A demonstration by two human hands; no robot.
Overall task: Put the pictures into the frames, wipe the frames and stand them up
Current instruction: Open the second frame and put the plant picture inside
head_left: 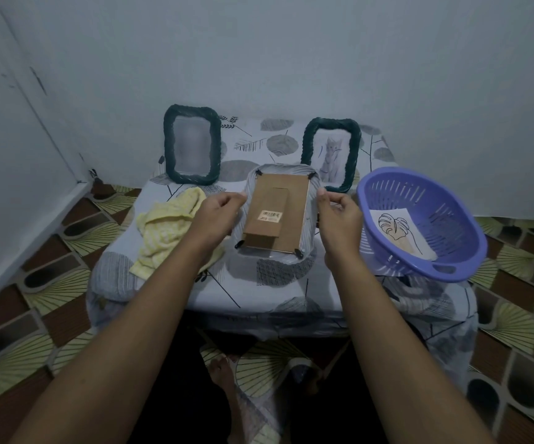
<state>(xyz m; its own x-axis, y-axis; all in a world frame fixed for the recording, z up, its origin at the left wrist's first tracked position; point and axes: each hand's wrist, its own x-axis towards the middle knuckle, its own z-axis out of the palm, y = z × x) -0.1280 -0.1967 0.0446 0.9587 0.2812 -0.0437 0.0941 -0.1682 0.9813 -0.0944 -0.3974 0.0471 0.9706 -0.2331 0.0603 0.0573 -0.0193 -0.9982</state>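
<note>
Left hand (217,216): was bare, as was its forearm.
Right hand (339,216): was bare, forearm likewise.
Foot (224,373): was bare.
Clothing: was too dark to tell.

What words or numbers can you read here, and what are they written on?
Sticker on the cardboard back of the face-down frame: a barcode and a short line of print, too small and blurred to read.
No other writing shows; the cat picture and the leaf picture are only drawings.
</note>
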